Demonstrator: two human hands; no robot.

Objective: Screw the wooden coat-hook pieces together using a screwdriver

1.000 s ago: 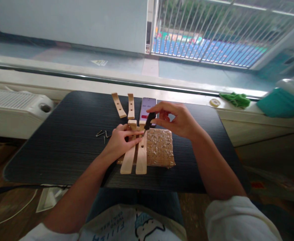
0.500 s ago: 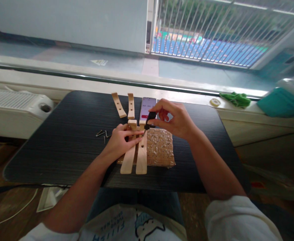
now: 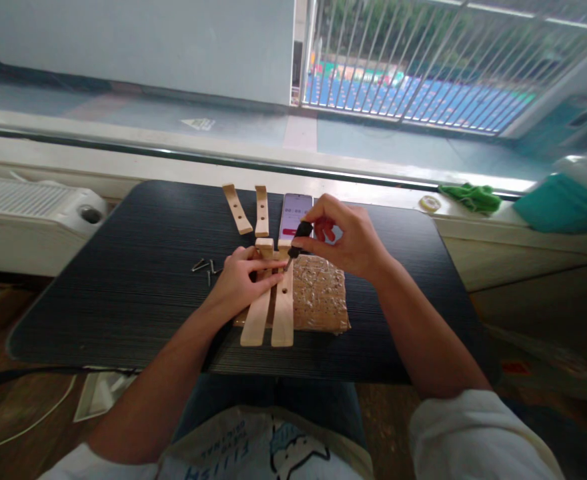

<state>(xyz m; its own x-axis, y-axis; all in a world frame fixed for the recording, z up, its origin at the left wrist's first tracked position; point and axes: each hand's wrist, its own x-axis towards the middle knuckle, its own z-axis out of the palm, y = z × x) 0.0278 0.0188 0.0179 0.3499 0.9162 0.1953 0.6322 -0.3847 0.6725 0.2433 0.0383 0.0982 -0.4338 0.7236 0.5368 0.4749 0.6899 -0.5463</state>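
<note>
My right hand (image 3: 347, 235) grips a black-handled screwdriver (image 3: 301, 233) between thumb and fingers. Its shaft slants down to the right one of two curved wooden pieces (image 3: 283, 313). Beside that piece lies the left wooden piece (image 3: 257, 319), and both rest across a brown block wrapped in clear tape (image 3: 321, 293). My left hand (image 3: 238, 280) reaches over the two pieces from the left and holds them down, its fingertips close to the screwdriver's tip. Whether a screw sits between those fingertips is hidden. A hole shows in the right piece below the fingers.
Several loose screws (image 3: 206, 267) lie left of my left hand. Behind are two more curved wooden pieces (image 3: 234, 208) with holes and a phone (image 3: 296, 212) showing a timer. All this is on a black table (image 3: 138, 267). A tape roll (image 3: 429, 203) and green cloth (image 3: 473, 197) sit on the sill.
My right hand and the screwdriver handle have shifted very slightly, with the handle tilting a little more to the right. The left hand and the wooden pieces stay put.
</note>
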